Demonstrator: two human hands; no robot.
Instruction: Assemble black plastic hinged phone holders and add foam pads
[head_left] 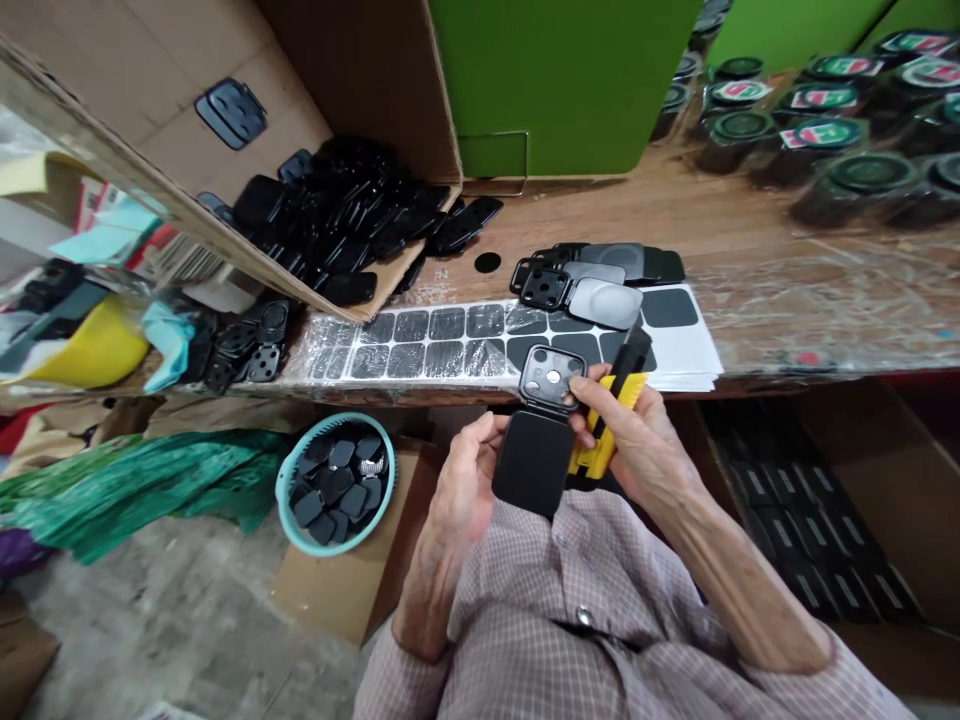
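My left hand (469, 475) grips the left edge of a black hinged plastic piece (531, 462), which is opened out in front of my chest. Its lower half is a flat dark panel; the upper half has round marks and a bright spot in the middle. My right hand (637, 430) is wrapped round a yellow utility knife (600, 440) with its black end pointing up, and the thumb touches the upper half of the piece. Just beyond lies a sheet of dark rounded-square stickers (446, 340), partly under clear film. Several similar hinged pieces (604, 300) lie opened and overlapping on it.
A cardboard box (397, 60) on its side spills black pieces (352, 220) onto the wooden bench (810, 290). Below the bench edge stands a light-blue basket (283, 490) of dark squares. Wrapped jars (814, 135) stand at the back right, beside a green panel (555, 80).
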